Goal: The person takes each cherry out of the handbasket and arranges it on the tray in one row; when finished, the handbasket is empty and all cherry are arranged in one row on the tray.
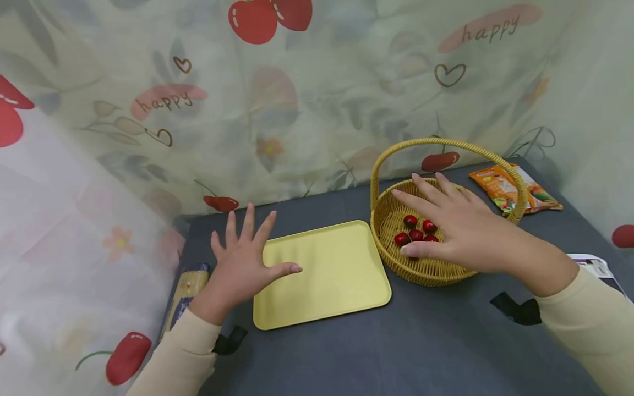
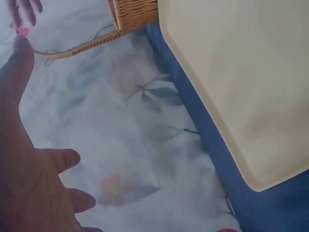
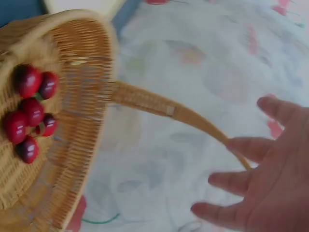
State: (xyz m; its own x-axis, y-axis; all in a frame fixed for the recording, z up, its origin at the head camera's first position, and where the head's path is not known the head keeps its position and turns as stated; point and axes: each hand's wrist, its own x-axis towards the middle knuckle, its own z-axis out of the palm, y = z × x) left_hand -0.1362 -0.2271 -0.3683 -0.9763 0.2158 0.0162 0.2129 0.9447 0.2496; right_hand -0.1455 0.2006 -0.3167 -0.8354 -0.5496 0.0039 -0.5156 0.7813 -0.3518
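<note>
With fingers spread wide, my left hand [image 1: 242, 268] hovers over the left end of a pale yellow tray [image 1: 327, 275]. My right hand [image 1: 470, 234], fingers also spread, is held above a wicker basket [image 1: 431, 278] with a tall arched handle [image 1: 446, 142]. Several dark red cherries [image 1: 416, 235] lie in the bottom of the basket, partly covered by the right hand in the head view. In the right wrist view the cherries [image 3: 32, 112] show fully, clustered together. Neither hand holds anything.
Behind the basket at the right lies an orange snack packet [image 1: 515, 190]. A clear-and-blue package [image 1: 187, 291] stands at the left table edge, partly behind the left arm. A white-edged item [image 1: 596, 268] sits at the right edge. Printed cloth [image 1: 322, 99] hangs around the table.
</note>
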